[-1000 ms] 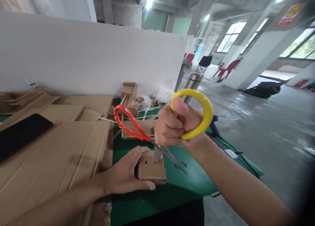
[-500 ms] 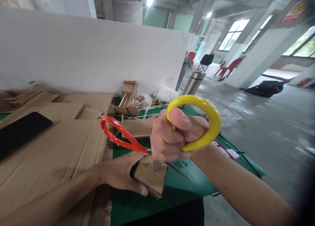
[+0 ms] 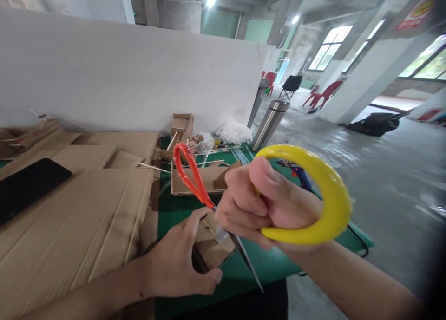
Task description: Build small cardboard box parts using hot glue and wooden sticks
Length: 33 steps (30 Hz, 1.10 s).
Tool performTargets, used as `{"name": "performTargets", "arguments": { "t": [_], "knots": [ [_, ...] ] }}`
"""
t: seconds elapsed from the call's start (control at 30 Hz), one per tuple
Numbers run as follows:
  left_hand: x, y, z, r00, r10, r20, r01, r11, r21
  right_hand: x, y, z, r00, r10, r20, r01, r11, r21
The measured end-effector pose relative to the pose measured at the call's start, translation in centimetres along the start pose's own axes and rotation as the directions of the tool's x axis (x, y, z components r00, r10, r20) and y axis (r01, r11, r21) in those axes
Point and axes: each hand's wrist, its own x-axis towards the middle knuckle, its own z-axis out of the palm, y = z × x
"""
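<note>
My right hand (image 3: 265,208) is clenched round the yellow handle of a pair of scissors (image 3: 313,194), whose other handle is red (image 3: 190,173). The blades are spread apart: one tip is stuck into a small cardboard block (image 3: 212,245), the other points down towards the table's front edge. My left hand (image 3: 181,262) grips that block from the left, thumb in front, and holds it tilted above the green mat (image 3: 265,264).
Flattened cardboard sheets (image 3: 80,208) cover the table's left, with a black phone (image 3: 28,183) on them. Behind lie a cardboard tray (image 3: 209,178), small boxes, thin sticks and a steel flask (image 3: 270,122). A white partition stands behind the table.
My right hand has swung the scissors clockwise, so the yellow handle dropped lower right and the red one rose upright. The left hand has tipped the block further and shifted it slightly nearer.
</note>
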Motion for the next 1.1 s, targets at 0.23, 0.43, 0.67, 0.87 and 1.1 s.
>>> {"name": "performTargets", "arguments": {
  "t": [0.23,0.43,0.67,0.87,1.1],
  "knots": [
    [0.6,-0.9,-2.4,0.964,0.143,0.225,-0.136,0.99,-0.046,0.5,1.5,-3.4,0.96,-0.06,0.273,-0.009,0.97,0.244],
    [0.8,-0.7,-2.7,0.941,0.222,0.255,-0.218,0.975,-0.045,0.0,1.2,-2.6,0.969,0.026,0.246,-0.083,0.971,0.224],
    [0.5,-1.5,-2.5,0.941,0.202,0.273,-0.204,0.979,-0.021,0.0,1.5,-2.8,0.922,0.002,0.386,-0.101,0.966,0.237],
    [0.4,-1.3,-2.2,0.948,0.207,0.244,-0.207,0.978,-0.023,-0.1,1.7,-2.3,0.943,0.047,0.33,-0.125,0.968,0.219],
    [0.6,-1.2,-1.6,0.937,0.285,0.201,-0.28,0.958,-0.055,-1.4,0.3,0.8,0.967,0.253,0.001,-0.253,0.965,0.068]
  ]
}}
